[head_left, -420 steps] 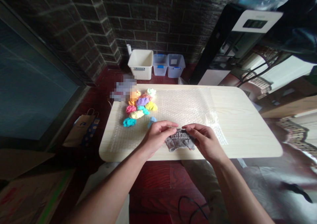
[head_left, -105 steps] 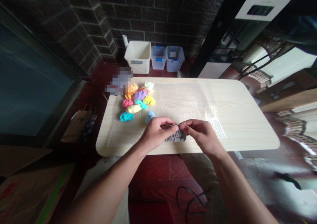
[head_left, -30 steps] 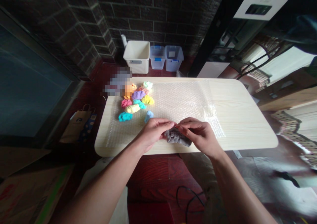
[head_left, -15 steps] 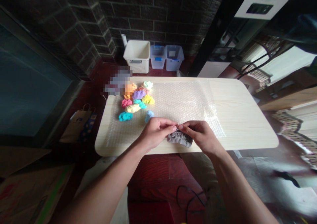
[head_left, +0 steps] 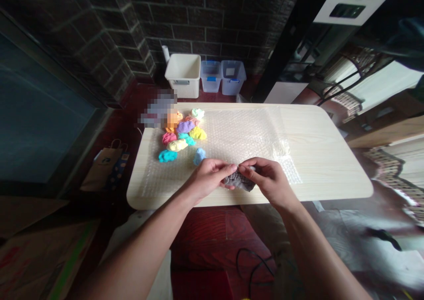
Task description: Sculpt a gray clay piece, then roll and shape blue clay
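A grey, soft, cloth-like piece [head_left: 243,184] with a bumpy surface and a wavy lower edge is held above the table's near edge. My left hand [head_left: 210,176] pinches its left upper side, thumb on top and fingertips showing beneath. On the upper right, my right hand [head_left: 270,180] grips it between thumb and fingers. The two thumbs are close together, and part of the grey piece is hidden by the hands. Just beyond my left hand lies a light blue crumpled bundle [head_left: 199,156]. Further left sits a group of several similar bundles, among them a purple one [head_left: 185,127] and a teal one [head_left: 168,156].
Bubble wrap [head_left: 232,132] covers much of the pale wooden table [head_left: 318,154]. Behind it on the floor stand a white basket [head_left: 183,74] and two clear plastic bins [head_left: 233,77]. Paper bags [head_left: 102,167] are at the left, and a black cable [head_left: 253,264] lies below.
The grey piece has been raised slightly and tilted. My left fingers have moved underneath it, and the fingertips of my two hands have drawn a little apart.
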{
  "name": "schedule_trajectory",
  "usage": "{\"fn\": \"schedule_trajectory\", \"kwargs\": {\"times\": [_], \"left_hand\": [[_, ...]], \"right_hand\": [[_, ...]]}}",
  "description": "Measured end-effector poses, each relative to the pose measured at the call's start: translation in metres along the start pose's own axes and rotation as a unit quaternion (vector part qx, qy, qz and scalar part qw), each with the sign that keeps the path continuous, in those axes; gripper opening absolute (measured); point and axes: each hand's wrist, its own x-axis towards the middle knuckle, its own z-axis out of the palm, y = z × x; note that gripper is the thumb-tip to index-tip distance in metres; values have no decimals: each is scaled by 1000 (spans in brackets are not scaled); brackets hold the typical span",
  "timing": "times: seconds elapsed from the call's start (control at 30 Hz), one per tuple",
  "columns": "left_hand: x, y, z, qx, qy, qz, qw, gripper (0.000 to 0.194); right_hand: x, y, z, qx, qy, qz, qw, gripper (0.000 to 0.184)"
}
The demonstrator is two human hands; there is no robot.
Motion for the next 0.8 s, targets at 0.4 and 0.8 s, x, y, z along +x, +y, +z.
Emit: {"fn": "schedule_trajectory", "kwargs": {"times": [0.4,0.8], "left_hand": [[-1,0,1,74,7,44,996,40],[1,-1,0,49,21,54,997,47]], "right_hand": [[3,6,-1,9,-12,27,1000,41],[3,2,-5,114,-9,72,991,35]]}}
